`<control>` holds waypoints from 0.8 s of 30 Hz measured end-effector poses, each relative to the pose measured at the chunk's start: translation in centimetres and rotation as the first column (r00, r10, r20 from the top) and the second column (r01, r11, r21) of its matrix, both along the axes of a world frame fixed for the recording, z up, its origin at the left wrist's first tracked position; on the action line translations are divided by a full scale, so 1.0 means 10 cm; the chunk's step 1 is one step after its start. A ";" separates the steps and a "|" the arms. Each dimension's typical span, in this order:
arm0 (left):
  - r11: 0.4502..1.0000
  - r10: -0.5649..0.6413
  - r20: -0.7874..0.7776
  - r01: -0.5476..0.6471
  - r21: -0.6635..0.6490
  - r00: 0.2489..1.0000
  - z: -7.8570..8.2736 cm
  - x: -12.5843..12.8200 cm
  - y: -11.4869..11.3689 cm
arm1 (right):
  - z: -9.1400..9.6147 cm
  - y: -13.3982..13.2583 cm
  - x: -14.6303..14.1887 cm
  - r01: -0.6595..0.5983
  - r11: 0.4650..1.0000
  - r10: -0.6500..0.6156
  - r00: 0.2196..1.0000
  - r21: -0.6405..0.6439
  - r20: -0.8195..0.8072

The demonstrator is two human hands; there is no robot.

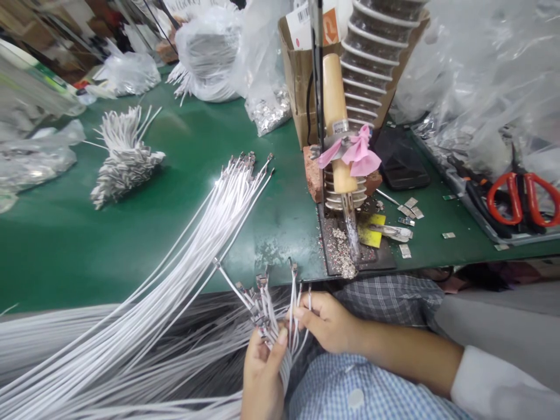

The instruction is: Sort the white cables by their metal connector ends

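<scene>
A bunch of white cables (286, 367) with small metal connector ends is gripped in my left hand (265, 370), the ends pointing up and away from me. My right hand (326, 321) is closed beside it, thumb and fingers pinching one or more of the thin cables near their ends. Several ends fan out above both hands. Beyond my hands, a larger bundle of white cables (205, 233) lies over the table edge, its connector tips on the green table (184, 134). More cables hang below the edge on the left.
A soldering iron (335, 105) with a wooden handle and pink cloth is fixed point-down beside a ribbed duct (380, 52). Solder crumbs, a yellow pad (371, 230) and small metal pieces lie near its tip. Red-handled cutters (522, 198) rest in a tray; a phone (401, 157) lies behind.
</scene>
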State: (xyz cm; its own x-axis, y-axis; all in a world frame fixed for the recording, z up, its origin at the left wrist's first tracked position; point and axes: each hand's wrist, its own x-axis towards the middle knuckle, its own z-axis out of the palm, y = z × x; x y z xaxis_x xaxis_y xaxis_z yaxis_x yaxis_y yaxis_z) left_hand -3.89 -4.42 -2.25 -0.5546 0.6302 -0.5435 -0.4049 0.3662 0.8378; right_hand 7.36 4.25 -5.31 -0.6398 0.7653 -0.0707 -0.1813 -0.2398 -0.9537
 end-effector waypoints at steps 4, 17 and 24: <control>1.000 0.012 0.010 -0.012 -0.005 1.000 0.00 0.01 -0.02 | 0.02 0.00 0.00 -0.009 0.997 0.010 1.000 -0.076 0.014; 0.999 -0.021 0.045 0.020 0.028 0.999 -0.08 -0.06 -0.09 | -0.01 -0.04 -0.01 0.013 0.979 -0.001 0.998 -0.204 0.058; 0.999 -0.019 0.010 0.019 0.028 1.000 -0.05 -0.06 -0.06 | 0.00 -0.04 -0.02 -0.013 0.969 0.020 0.999 -0.246 0.029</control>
